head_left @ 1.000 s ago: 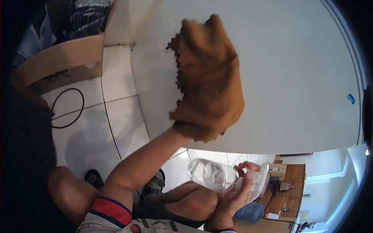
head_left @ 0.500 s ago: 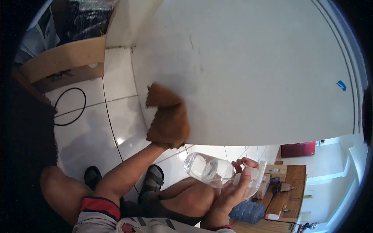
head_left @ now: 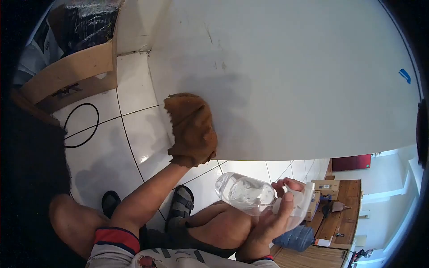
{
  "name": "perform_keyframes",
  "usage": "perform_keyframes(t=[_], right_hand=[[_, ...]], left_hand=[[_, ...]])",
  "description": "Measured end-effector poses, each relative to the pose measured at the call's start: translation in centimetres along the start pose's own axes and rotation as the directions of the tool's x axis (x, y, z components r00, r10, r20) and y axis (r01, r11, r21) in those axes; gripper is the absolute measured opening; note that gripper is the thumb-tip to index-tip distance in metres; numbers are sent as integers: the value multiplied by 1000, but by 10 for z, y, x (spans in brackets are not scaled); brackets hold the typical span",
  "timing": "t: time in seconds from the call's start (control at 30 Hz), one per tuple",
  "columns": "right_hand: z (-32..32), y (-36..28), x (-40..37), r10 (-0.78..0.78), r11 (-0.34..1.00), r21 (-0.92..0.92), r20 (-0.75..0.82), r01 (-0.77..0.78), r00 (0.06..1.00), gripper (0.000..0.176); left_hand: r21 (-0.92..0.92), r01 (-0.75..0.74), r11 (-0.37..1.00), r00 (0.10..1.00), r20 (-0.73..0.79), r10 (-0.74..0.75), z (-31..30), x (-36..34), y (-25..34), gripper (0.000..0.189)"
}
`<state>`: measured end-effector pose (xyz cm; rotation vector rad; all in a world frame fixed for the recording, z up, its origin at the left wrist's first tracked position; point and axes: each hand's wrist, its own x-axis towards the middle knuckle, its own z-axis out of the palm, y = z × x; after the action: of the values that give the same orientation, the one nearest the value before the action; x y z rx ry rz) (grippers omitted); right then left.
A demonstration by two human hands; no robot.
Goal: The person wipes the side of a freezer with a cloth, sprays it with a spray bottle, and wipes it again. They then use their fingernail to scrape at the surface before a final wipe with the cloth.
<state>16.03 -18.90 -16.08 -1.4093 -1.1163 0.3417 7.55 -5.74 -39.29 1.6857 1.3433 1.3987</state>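
Observation:
A brown cloth (head_left: pixel 191 123) with ragged edges drapes over my left hand (head_left: pixel 182 168), hiding nearly all its fingers. The hand holds the cloth against the lower edge area of a large white panel (head_left: pixel 299 98). Dark scuff marks show on the panel beyond the cloth. In my right hand (head_left: pixel 272 221) is a clear spray bottle (head_left: pixel 246 193) with a whitish trigger head, tipped on its side in this view. The fingers curl round its neck and trigger, and clear liquid shows inside. The bottle is apart from the panel.
An open cardboard box (head_left: pixel 73 85) with plastic-wrapped contents stands at upper left. A black cable loop (head_left: pixel 97 120) lies on the white floor tiles (head_left: pixel 134 94). My sandalled feet are below. A blue water jug (head_left: pixel 295 239), a wooden cabinet (head_left: pixel 346 214) and boxes stand at right.
The cloth's upper fold has opened out, so it now hangs flatter over my left hand. My right hand and the bottle appear slightly farther right as the view shifts.

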Motion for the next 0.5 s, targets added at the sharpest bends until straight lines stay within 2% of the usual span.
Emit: perform_keyframes(t=[0.03, 0.07, 0.1, 0.13, 0.17, 0.2, 0.23, 0.3, 0.37, 0.4, 0.47, 0.5], right_hand=[[-2, 1, -1, -34, 999, 13, -18, 34, 999, 30], [-5, -1, -2, -49, 998, 41, 3, 48, 999, 30], [-6, -1, -3, -40, 999, 33, 9, 40, 999, 30], [-4, 1, -2, -7, 999, 41, 22, 6, 1000, 30], [-4, 0, -2, 20, 998, 54, 32, -22, 999, 30], [1, -3, -3, 41, 997, 57, 20, -42, 999, 31], [2, -3, -2, 36, 998, 57, 24, -37, 999, 31], [0, -1, -1, 45, 999, 8, 12, -46, 999, 31], [-3, 1, 0, 43, 999, 13, -11, -43, 999, 31], [-9, 1, 0, 69, 997, 34, 18, -70, 997, 36], [-14, 4, -1, 97, 994, 55, 57, -100, 994, 41], [-13, 5, 0, 71, 996, 56, 65, -75, 995, 41]], left_hand=[[727, -166, 666, 980, 196, 31, 7, 1, 2, 60], [930, -354, -99, 933, 344, -100, 14, -1, 4, 57], [929, -359, -93, 931, 348, -111, 19, -9, 4, 57], [777, -272, 568, 891, 426, -155, 7, -11, 17, 58], [283, -14, 959, 854, 503, -135, -7, -12, 34, 59], [-327, 286, 901, 836, 544, -68, -12, -12, 42, 60], [-331, 284, 900, 840, 539, -67, -11, -11, 42, 60], [-105, 81, 991, 899, 437, -27, -8, -9, 37, 65], [147, -64, 987, 963, 268, 23, -2, 1, 16, 62], [319, -121, 940, 972, 231, 47, 3, 5, 6, 61], [672, -242, 700, 963, 253, 91, 17, 2, 4, 59], [644, -266, 717, 962, 226, 154, 19, -4, 9, 57]])
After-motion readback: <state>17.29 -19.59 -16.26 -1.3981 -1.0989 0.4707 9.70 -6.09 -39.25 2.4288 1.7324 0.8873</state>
